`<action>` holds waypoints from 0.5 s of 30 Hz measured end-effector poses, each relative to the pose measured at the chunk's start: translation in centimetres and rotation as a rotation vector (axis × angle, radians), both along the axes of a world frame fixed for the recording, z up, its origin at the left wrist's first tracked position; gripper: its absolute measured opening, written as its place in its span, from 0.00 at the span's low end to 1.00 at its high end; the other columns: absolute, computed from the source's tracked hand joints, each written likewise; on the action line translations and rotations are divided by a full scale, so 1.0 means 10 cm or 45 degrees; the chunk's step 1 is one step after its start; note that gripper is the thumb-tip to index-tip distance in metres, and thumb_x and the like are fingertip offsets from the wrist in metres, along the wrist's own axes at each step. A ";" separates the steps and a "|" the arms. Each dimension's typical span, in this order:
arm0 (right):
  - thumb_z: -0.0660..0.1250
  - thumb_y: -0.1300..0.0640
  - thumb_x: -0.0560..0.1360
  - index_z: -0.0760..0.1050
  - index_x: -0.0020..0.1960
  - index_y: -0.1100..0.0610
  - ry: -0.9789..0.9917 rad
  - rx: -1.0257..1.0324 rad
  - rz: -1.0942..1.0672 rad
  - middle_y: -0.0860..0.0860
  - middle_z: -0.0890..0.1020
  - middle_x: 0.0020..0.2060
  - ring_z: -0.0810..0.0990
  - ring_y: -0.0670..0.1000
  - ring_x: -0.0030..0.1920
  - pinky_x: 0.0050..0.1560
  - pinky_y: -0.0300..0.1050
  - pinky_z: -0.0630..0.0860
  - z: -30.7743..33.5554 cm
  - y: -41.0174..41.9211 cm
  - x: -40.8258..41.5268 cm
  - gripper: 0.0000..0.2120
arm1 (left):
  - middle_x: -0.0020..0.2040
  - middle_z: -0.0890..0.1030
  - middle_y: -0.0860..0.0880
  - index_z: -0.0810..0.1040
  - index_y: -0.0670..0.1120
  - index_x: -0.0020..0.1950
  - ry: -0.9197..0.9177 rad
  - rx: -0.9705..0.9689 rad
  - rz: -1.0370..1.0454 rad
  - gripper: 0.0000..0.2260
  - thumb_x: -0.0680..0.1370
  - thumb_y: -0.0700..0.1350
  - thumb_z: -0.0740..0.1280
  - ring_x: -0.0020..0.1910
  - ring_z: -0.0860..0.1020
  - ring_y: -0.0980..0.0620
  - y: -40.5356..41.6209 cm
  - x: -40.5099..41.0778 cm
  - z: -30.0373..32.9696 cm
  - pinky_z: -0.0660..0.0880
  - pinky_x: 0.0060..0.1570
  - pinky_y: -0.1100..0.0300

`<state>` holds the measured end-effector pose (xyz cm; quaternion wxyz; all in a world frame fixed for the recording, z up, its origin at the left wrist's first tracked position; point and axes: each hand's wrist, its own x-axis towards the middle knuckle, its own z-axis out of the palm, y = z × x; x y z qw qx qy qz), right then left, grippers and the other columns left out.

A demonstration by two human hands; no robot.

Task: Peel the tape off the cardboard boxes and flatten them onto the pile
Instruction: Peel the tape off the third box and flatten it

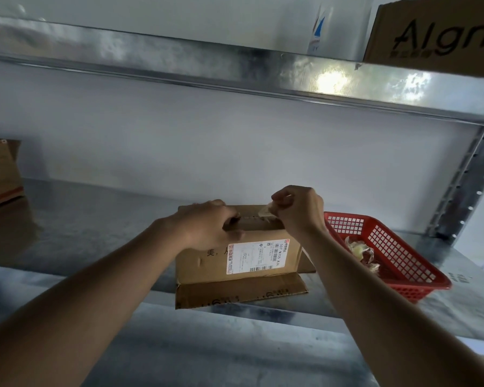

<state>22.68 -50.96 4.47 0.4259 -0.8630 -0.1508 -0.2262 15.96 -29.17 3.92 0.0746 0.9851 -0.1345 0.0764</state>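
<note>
Forearms reach in; right hand [298,209] pinches crumpled tape [266,212] above the cardboard box [235,256], left hand [207,223] clamps its top edge. Box stands on the shelf [81,233]; tape runs left-right, red basket [389,255] just right.

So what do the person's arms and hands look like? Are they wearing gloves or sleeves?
No gloves and no sleeves in view. Both forearms are bare from the bottom of the picture up to the wrists. The left hand and the right hand are bare too, with no rings, watch or bracelet that I can see. There are no marks or stickers on them.
</note>
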 end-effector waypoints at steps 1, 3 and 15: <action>0.79 0.63 0.72 0.86 0.51 0.55 0.027 -0.001 0.032 0.46 0.86 0.39 0.83 0.39 0.39 0.33 0.24 0.73 0.01 0.01 -0.01 0.09 | 0.54 0.76 0.55 0.77 0.54 0.62 0.007 -0.010 0.003 0.19 0.81 0.65 0.63 0.47 0.78 0.54 -0.04 0.01 0.01 0.79 0.45 0.53; 0.82 0.59 0.70 0.85 0.51 0.54 0.069 -0.020 0.102 0.46 0.86 0.40 0.84 0.42 0.40 0.38 0.29 0.77 0.03 0.05 0.01 0.11 | 0.51 0.76 0.54 0.76 0.53 0.55 0.008 -0.038 0.001 0.13 0.80 0.61 0.65 0.45 0.78 0.53 -0.11 0.03 0.01 0.78 0.42 0.54; 0.72 0.61 0.79 0.85 0.60 0.52 0.105 -0.690 0.281 0.50 0.86 0.53 0.83 0.50 0.49 0.46 0.36 0.79 0.13 0.17 0.08 0.11 | 0.50 0.75 0.53 0.74 0.55 0.52 -0.011 -0.038 0.034 0.12 0.80 0.63 0.64 0.41 0.79 0.54 -0.20 0.08 0.02 0.73 0.34 0.57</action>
